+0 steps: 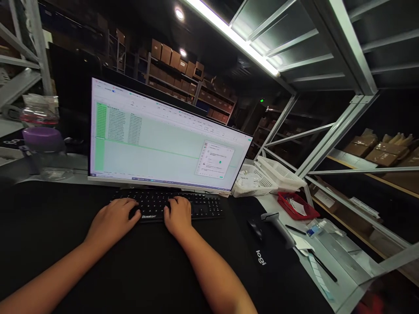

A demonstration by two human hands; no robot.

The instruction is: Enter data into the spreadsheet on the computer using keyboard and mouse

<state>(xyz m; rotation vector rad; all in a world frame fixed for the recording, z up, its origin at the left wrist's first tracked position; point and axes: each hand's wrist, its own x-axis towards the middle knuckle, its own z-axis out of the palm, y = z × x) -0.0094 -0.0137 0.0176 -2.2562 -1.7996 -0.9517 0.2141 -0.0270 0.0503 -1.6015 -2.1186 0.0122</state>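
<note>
Both my hands rest on a black keyboard [153, 205] that lies in front of a monitor. My left hand [113, 218] covers the keyboard's left end, its fingers loosely curved over the keys and the thumb held apart. Over the middle keys is my right hand [179, 216], fingers bent and thumb pointing forward. Neither hand holds anything. On the monitor [157, 157] there is a spreadsheet with a green column at the left and a small pop-up window at the lower right. The text is too small to read.
Right of the keyboard sit a black mouse [255, 230] and a grey barcode scanner [279, 229] on the black desk mat [140, 270]. Beyond them are a red basket [297, 207] and white baskets [278, 172]. A purple-lidded container [44, 141] stands left. Metal shelving [327, 139] rises at right.
</note>
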